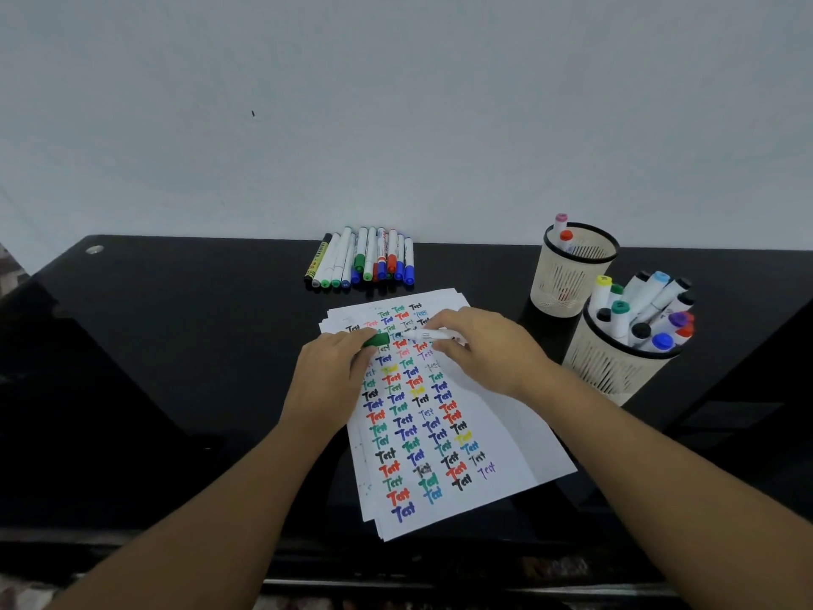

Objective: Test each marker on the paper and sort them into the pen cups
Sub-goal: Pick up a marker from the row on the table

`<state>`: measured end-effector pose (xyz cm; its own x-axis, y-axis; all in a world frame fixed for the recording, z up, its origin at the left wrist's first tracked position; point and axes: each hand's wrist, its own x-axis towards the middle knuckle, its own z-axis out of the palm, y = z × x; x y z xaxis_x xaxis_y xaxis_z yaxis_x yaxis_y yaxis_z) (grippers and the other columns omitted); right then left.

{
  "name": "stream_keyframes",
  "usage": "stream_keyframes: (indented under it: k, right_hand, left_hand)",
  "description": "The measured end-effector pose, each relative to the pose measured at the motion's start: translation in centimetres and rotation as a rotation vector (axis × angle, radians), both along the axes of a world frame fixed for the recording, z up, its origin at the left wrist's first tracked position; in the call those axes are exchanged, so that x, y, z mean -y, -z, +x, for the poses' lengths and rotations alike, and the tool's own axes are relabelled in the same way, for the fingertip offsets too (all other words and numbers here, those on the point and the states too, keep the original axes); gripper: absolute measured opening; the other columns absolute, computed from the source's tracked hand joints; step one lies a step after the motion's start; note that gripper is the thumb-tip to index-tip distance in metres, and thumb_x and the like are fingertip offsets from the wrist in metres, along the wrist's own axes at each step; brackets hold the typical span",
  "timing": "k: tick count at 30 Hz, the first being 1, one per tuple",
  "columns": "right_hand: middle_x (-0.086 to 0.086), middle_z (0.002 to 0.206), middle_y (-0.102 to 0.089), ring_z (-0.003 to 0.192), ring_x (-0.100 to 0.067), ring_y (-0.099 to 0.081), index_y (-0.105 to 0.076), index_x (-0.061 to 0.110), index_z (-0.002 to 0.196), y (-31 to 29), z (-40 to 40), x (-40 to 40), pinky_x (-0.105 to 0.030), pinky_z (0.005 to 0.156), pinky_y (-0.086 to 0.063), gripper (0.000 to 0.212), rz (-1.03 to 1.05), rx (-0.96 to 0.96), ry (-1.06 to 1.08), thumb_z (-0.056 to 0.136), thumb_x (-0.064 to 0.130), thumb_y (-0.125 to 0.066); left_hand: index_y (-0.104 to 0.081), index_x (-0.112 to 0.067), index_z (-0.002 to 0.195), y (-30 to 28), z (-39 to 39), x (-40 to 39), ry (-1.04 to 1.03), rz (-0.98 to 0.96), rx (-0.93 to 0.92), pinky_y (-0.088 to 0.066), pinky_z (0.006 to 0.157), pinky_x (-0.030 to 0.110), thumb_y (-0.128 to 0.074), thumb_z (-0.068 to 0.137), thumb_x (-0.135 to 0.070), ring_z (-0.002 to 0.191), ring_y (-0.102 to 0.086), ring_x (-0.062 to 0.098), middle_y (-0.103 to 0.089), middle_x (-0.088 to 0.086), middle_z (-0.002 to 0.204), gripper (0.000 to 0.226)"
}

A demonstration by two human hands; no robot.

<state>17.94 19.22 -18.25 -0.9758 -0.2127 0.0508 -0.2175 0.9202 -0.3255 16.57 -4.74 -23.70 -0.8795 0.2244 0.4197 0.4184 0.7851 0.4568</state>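
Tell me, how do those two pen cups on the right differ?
The near cup is crammed with markers and leans, tilted toward the paper; the far cup stands upright. The far cup shows only two markers, pink-capped and red-capped, while the near cup shows many colours. Both are cream mesh with black rims.

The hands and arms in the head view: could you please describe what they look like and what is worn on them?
Both forearms are bare as far as the frame shows: no sleeves, watch, rings or gloves on the left hand or the right hand.
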Motion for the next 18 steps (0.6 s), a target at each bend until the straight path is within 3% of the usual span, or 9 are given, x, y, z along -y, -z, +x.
stream_keyframes:
  k: [3,9,18]
  right_hand:
    - [0.005,0.133,-0.063,0.112,-0.014,-0.061,-0.052,0.039,0.145,0.1,0.0,0.0,-0.035,0.092,-0.053,0.037,0.0,-0.016,-0.013,0.108,0.043,-0.05]
    - [0.005,0.13,-0.063,0.11,-0.015,-0.061,-0.051,0.041,0.145,1.0,-0.4,0.3,-0.041,0.095,-0.052,0.037,0.035,-0.01,-0.038,0.108,0.044,-0.048]
    - [0.013,0.132,-0.062,0.112,-0.009,-0.057,-0.048,0.039,0.142,1.0,-0.1,1.8,-0.044,0.109,-0.034,0.034,0.105,-0.082,-0.126,0.109,0.044,-0.044]
  left_hand:
    - [-0.065,-0.019,0.133,0.0,0.1,-0.1,0.005,-0.003,0.004,-0.047,0.096,0.039,-0.056,0.104,-0.028,0.106,-0.061,0.017,-0.071,0.0,0.12,0.032]
    - [-0.064,-0.02,0.134,0.1,0.1,0.0,0.054,-0.035,-0.015,-0.047,0.093,0.036,-0.056,0.103,-0.028,0.108,-0.06,0.017,-0.071,-0.002,0.121,0.033]
    - [-0.067,-0.016,0.132,0.1,0.4,-0.1,0.125,-0.071,-0.064,-0.044,0.083,0.031,-0.061,0.101,-0.021,0.102,-0.063,0.019,-0.073,0.0,0.115,0.031]
